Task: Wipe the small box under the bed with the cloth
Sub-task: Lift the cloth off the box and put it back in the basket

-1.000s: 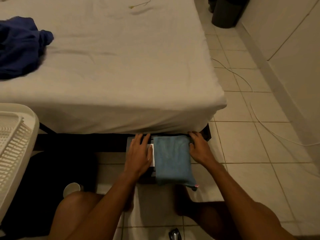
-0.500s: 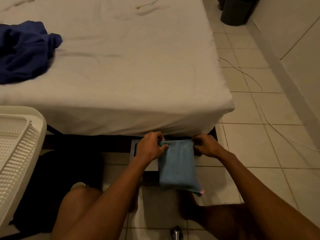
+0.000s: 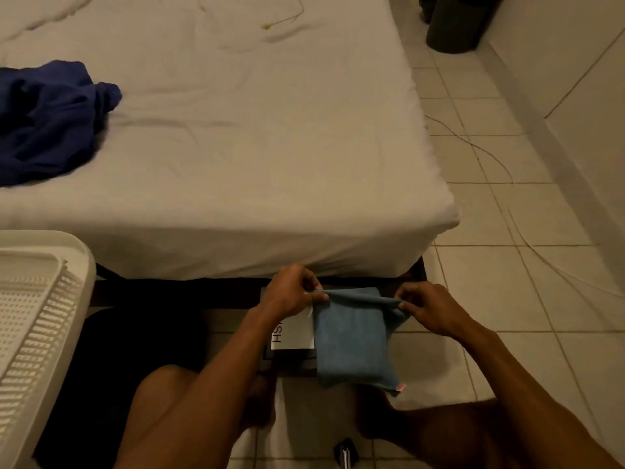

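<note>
A blue cloth (image 3: 351, 340) hangs folded in front of the bed's lower edge, a pink tag at its bottom right corner. My left hand (image 3: 291, 292) pinches its upper left corner and my right hand (image 3: 429, 309) pinches its upper right corner, so the top edge is stretched between them. Behind and left of the cloth lies the small box (image 3: 292, 335), white-topped with dark letters and dark sides, on the floor at the bed's edge. The cloth hides most of the box's right part.
The bed (image 3: 236, 147) with a white sheet fills the upper view, a dark blue garment (image 3: 47, 120) on its left. A white slatted basket (image 3: 37, 319) stands at the left. Thin cables (image 3: 527, 231) run over the floor tiles. A dark bin (image 3: 456, 22) stands far right.
Both hands went from lying flat beside the cloth to pinching its top corners and lifting that edge. The box's white top with letters now shows at the left.
</note>
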`<move>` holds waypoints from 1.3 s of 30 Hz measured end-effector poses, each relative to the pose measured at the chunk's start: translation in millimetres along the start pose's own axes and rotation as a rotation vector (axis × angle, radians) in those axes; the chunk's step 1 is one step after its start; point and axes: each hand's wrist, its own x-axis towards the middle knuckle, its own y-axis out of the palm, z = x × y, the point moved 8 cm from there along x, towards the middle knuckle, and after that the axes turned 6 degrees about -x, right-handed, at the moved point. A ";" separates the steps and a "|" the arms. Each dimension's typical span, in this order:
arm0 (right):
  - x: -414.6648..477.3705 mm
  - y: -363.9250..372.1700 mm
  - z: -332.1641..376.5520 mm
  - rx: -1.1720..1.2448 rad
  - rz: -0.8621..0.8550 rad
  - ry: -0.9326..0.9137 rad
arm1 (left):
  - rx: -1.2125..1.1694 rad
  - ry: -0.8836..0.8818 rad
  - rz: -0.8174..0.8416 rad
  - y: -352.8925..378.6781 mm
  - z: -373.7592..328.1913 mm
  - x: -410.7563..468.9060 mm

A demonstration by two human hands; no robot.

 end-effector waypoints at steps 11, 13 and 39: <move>26.9 24.3 -4.1 0.062 -0.113 0.051 | 0.075 0.038 -0.025 -6.4 -12.3 1.3; 30.2 22.9 -6.1 0.076 -0.106 0.059 | 0.100 0.045 -0.002 -8.7 -14.5 3.4; 26.0 1.5 14.1 -0.009 -0.001 0.007 | 0.361 0.101 -0.043 -4.3 -26.5 -1.5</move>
